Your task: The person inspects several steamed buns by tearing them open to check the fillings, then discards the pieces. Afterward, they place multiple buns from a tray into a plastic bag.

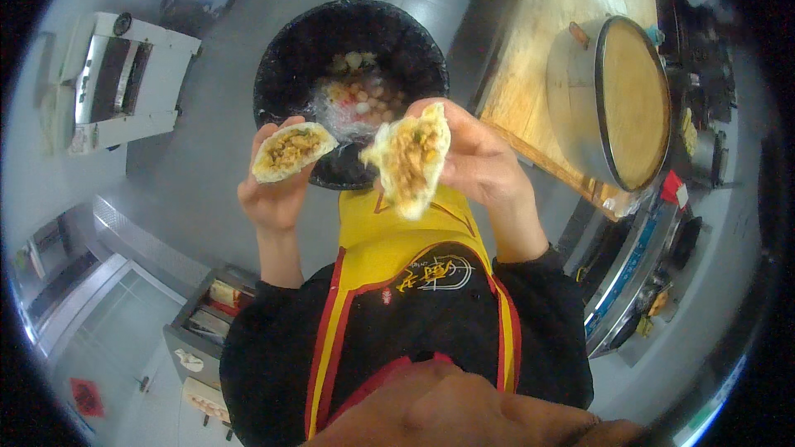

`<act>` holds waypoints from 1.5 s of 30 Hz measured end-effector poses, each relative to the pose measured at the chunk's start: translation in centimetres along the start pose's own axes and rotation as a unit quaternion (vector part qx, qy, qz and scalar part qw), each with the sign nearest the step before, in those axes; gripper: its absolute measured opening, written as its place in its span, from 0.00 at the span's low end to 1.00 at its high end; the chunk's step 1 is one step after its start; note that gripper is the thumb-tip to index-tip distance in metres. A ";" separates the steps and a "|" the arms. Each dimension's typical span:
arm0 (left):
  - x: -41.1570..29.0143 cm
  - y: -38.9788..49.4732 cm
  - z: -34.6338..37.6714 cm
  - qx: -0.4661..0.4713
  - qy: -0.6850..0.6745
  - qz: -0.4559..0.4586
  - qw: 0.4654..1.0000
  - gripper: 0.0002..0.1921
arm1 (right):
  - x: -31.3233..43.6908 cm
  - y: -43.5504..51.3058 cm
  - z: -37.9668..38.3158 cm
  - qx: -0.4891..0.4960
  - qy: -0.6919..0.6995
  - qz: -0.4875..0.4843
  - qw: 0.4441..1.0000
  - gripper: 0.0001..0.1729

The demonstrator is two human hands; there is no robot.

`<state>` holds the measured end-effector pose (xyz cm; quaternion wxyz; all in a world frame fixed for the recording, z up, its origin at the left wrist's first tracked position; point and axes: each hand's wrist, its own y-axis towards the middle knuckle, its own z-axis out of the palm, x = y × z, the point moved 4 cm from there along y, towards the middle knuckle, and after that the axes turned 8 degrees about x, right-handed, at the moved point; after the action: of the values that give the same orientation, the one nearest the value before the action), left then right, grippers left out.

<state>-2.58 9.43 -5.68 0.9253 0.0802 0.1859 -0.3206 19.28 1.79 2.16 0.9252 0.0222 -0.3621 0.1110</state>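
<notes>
In my left hand (273,205) is a piece of filled bun (292,152), its torn side turned up so the brown, chopped filling shows. My right hand (487,164) grips a second piece of filled bun (410,161), also torn across, with ragged white dough around the filling. The two pieces are apart, held up above a round black bin (273,43). Inside the bin lie crumpled clear plastic (335,115) and several small rounded scraps that look like eggshells (366,96). Part of each hand's fingers is hidden behind the bun pieces.
At the right, a wooden worktop (518,62) bears a large round metal vessel (571,93) with a tan top. A white machine (168,81) stands at the left. A drawer unit (186,347) is at lower left. My yellow apron (404,242) is close below the hands.
</notes>
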 end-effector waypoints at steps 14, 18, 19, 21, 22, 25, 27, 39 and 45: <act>0.2 0.2 0.2 0.018 -0.001 -0.002 1.000 0.35 | -1.9 0.3 -4.1 -0.083 -0.036 -0.008 0.996 0.27; 0.1 0.2 0.2 0.020 -0.007 -0.003 1.000 0.35 | -2.0 0.5 -4.2 -0.084 -0.052 -0.019 0.995 0.30; 0.1 0.2 0.2 0.019 -0.016 -0.006 1.000 0.35 | -2.0 0.5 -4.3 -0.077 -0.056 -0.021 0.995 0.30; 0.1 0.2 0.1 0.011 -0.010 -0.005 1.000 0.35 | -2.3 0.5 -4.6 -0.077 -0.055 -0.009 0.995 0.30; 0.2 0.2 0.1 0.008 -0.016 -0.008 1.000 0.35 | -2.5 0.5 -4.8 -0.076 -0.051 -0.004 0.996 0.29; 0.3 0.3 0.3 0.026 -0.026 -0.007 0.999 0.35 | -3.0 0.1 -5.4 -0.096 -0.089 0.004 0.991 0.28; 0.4 0.4 0.4 0.026 -0.015 -0.009 1.000 0.35 | -3.2 -0.1 -5.7 -0.098 -0.078 0.001 0.992 0.28; 0.6 0.3 0.7 -0.005 0.026 -0.023 0.999 0.35 | -3.9 -0.7 -6.1 -0.103 -0.094 0.017 0.990 0.29; 0.9 0.4 0.6 -0.014 0.045 -0.027 0.999 0.35 | -3.7 -1.0 -6.2 -0.086 -0.092 0.013 0.992 0.30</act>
<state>-1.50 9.04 -5.51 0.9081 0.0764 0.2338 -0.3388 20.93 0.89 -4.88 0.8848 -0.0518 -0.4544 0.0893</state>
